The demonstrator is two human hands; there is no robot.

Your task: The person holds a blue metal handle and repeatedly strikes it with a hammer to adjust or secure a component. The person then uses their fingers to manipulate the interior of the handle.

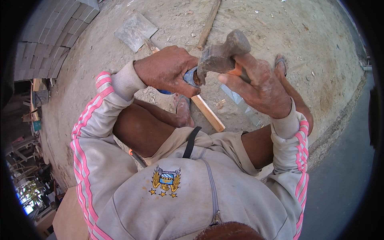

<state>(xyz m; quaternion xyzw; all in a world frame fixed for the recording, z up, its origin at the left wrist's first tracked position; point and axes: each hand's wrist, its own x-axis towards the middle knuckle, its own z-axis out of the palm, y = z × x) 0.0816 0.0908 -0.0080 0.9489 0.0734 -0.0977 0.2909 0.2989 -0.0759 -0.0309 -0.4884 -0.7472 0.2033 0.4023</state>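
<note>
Progress: you are holding both pieces, and the curved end of the claw hammer [220, 57] is meeting, or nearly meeting, the mouth of the blue cylindrical object [189, 76]; contact is unclear. Setting the two together looks done. Brown matter is showing in that mouth, so work there is probably remaining; no finished result is showing.

Position: both are sitting up in front of you, above the ground and beyond your knees, blue object left, hammer right.

Orientation: the blue object is pointing its mouth right, its long axis apparently running from near left to slightly far right. The hammer head is lying aslant, blunt face to far right, curved end to near left. The handle is running nearward into your palm, mostly hidden; only an orange part is showing.

Hands: your left hand [172, 71] is closing fully around the blue object. Your right hand [260, 85] is wrapping the hammer just below its head, index finger lying against the head, thumb extending left.

Ground: a wooden strip [209, 115] is lying between your feet.
</note>
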